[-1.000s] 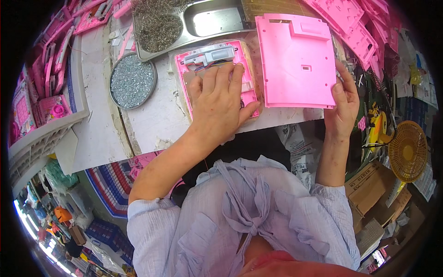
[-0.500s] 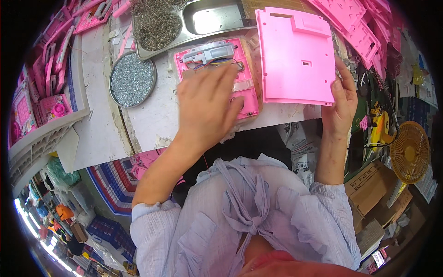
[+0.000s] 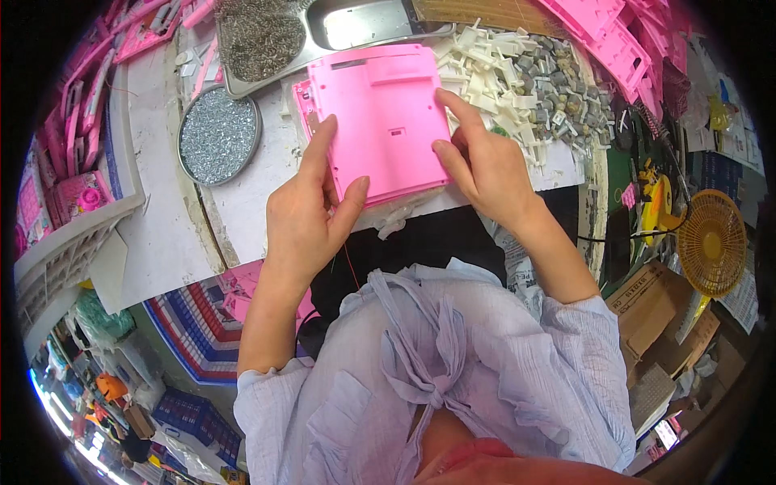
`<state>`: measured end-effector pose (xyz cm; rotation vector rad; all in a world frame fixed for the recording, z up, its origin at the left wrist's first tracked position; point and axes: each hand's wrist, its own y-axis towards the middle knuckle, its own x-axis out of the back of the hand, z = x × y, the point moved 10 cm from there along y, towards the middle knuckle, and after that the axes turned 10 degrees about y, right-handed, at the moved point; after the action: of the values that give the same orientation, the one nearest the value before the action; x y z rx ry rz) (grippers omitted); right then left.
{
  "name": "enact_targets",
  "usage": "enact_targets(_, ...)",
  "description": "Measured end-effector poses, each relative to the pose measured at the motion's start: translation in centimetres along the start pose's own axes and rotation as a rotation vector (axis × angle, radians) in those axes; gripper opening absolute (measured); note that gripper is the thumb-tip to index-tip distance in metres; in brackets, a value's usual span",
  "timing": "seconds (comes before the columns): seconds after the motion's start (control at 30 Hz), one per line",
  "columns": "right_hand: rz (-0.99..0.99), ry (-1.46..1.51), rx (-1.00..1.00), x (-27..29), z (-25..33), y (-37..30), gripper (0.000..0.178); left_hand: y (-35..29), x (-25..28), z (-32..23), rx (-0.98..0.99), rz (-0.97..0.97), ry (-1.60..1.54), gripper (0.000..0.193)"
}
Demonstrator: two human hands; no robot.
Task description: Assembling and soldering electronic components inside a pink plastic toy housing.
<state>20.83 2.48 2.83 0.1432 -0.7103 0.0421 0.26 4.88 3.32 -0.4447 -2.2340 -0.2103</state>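
Observation:
A flat pink plastic cover (image 3: 388, 153) lies over the pink housing (image 3: 304, 105), whose left edge peeks out beside it. The cover has a small slot in its middle and a raised block near its far edge. My left hand (image 3: 311, 194) grips its left side, thumb on the near corner and fingers along the edge. At the right edge, my right hand (image 3: 481, 158) pinches the cover between thumb and index finger. The mechanism and wires inside the housing are hidden under the cover.
Left of the housing stands a round dish of small metal screws (image 3: 218, 136). A metal tray (image 3: 368, 24) with tiny springs or screws is behind. White plastic pieces (image 3: 485, 73) and grey parts (image 3: 566, 89) are heaped at right. Pink parts (image 3: 618, 56) pile up far right.
The pink cover has moved left from beside the housing onto it. My left hand has left the wires and now holds the cover's left edge. The white and grey heaps have come into sight.

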Motion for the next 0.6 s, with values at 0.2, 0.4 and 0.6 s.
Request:
enact_targets(0.2, 0.109, -0.03, 0.164, -1.4, 0.5, 1.5, 0.045, -1.7, -0.4, 1.5, 0.055, -0.049, -0.098, 0.07)
enact_targets(0.4, 0.174, -0.058, 0.18, -1.8, 1.5, 1.5, 0.051, -2.7, -1.6, 2.9, 0.158, -0.053, -0.202, 0.067)
enact_targets(0.6, 0.421, -0.182, -0.024, -2.7, 0.4, 0.7, 0.072, -2.9, -2.4, 4.1, 0.183, -0.011, -0.214, 0.073)
